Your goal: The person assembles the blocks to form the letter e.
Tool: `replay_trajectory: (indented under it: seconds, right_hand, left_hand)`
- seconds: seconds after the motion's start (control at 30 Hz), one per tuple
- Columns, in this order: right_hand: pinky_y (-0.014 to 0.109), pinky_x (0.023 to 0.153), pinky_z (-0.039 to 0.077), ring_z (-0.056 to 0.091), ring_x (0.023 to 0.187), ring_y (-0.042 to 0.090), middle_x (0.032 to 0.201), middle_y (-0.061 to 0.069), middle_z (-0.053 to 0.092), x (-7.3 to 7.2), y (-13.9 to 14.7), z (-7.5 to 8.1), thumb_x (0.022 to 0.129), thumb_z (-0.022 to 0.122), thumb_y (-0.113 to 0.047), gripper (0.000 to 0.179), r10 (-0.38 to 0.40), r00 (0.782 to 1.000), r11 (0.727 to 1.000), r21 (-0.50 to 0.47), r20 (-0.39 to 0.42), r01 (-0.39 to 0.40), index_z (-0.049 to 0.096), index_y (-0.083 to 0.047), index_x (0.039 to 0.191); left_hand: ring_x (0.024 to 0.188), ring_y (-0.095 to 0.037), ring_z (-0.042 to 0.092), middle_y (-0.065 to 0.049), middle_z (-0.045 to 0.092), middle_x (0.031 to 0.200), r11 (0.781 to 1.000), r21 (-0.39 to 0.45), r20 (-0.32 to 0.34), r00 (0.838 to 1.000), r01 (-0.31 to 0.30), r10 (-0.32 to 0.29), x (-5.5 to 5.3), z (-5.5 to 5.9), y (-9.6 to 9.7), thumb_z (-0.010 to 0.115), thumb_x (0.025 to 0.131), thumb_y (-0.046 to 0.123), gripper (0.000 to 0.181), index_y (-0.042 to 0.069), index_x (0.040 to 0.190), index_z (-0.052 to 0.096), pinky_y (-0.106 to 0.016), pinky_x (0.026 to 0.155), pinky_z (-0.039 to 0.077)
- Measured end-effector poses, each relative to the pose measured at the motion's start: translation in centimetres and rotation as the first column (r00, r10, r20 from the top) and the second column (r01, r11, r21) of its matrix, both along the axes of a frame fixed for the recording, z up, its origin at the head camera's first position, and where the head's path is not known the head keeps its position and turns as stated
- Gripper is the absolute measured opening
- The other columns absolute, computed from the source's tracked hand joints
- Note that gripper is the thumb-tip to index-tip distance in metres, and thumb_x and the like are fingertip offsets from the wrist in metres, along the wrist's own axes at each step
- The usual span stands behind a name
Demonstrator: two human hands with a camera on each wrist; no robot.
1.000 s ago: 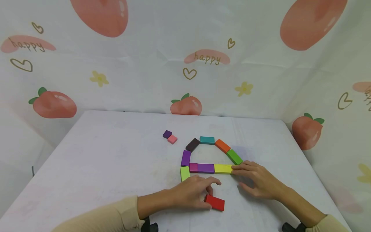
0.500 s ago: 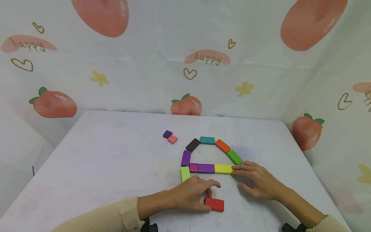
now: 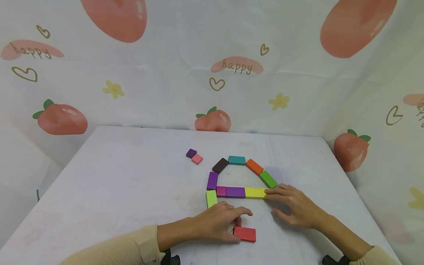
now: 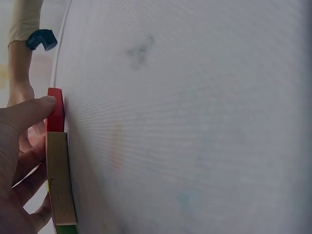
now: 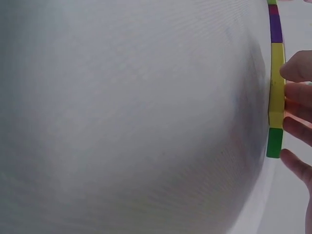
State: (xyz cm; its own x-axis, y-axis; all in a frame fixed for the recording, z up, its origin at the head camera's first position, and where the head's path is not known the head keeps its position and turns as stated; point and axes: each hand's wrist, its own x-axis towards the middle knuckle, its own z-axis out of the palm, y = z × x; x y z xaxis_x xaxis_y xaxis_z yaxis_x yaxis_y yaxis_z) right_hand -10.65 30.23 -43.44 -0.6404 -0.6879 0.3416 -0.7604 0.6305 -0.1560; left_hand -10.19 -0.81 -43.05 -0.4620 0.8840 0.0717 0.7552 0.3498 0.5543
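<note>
A red rectangular block (image 3: 244, 234) lies flat near the front of the table, and my left hand (image 3: 220, 222) holds it between the thumb and a curled finger. My left index finger stretches out above it. Touching the red block's end in the left wrist view is a plain wood-coloured block (image 4: 61, 178), mostly hidden by the hand in the head view. My right hand (image 3: 296, 206) rests its fingertips at the right end of a yellow block (image 3: 255, 193), fingers loosely extended. Purple (image 3: 235, 192) and magenta (image 3: 221, 191) blocks continue that row leftward.
An arch of black (image 3: 220, 165), teal (image 3: 236, 160), orange (image 3: 254, 166), green (image 3: 268, 179) and purple (image 3: 212, 180) blocks stands behind the row. A lime block (image 3: 211, 198) lies beside my left hand. Small dark purple (image 3: 191, 153) and pink (image 3: 197, 159) blocks lie farther back.
The red block has turned slightly and shifted a little toward the front under my left hand, now lying closer to parallel with the row. My right hand stays in place.
</note>
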Motion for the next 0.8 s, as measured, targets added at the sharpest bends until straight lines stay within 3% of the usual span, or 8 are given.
replay_trajectory:
  seconds: [0.53, 0.8]
  right_hand:
    - [0.048, 0.087, 0.049, 0.055, 0.116, 0.021, 0.123, -0.005, 0.066, 0.06, 0.17, -0.16, 0.067, 0.084, -0.017, 0.049, 0.024, 0.999, 1.0, -0.016, -0.043, -0.025, 0.075, -0.019, 0.115]
    - [0.051, 0.09, 0.046, 0.05, 0.126, 0.026, 0.129, -0.001, 0.063, 0.03, 0.17, -0.2, 0.068, 0.084, -0.02, 0.045, -0.004, 0.999, 1.0, -0.002, -0.041, 0.004, 0.077, -0.021, 0.113]
  left_hand:
    - [0.084, 0.007, 0.053, 0.02, 0.062, 0.092, 1.0, -0.008, -0.009, 1.0, 0.008, -0.008, 0.15, 0.01, -0.09, 0.079, 0.085, 0.036, 0.062, 0.021, 0.139, 0.052, -0.018, 0.089, 0.042]
    - [0.085, 0.007, 0.053, 0.02, 0.062, 0.092, 1.0, -0.012, -0.025, 1.0, 0.006, -0.007, 0.19, 0.09, -0.15, 0.079, 0.085, 0.037, 0.062, 0.022, 0.139, 0.051, -0.019, 0.09, 0.042]
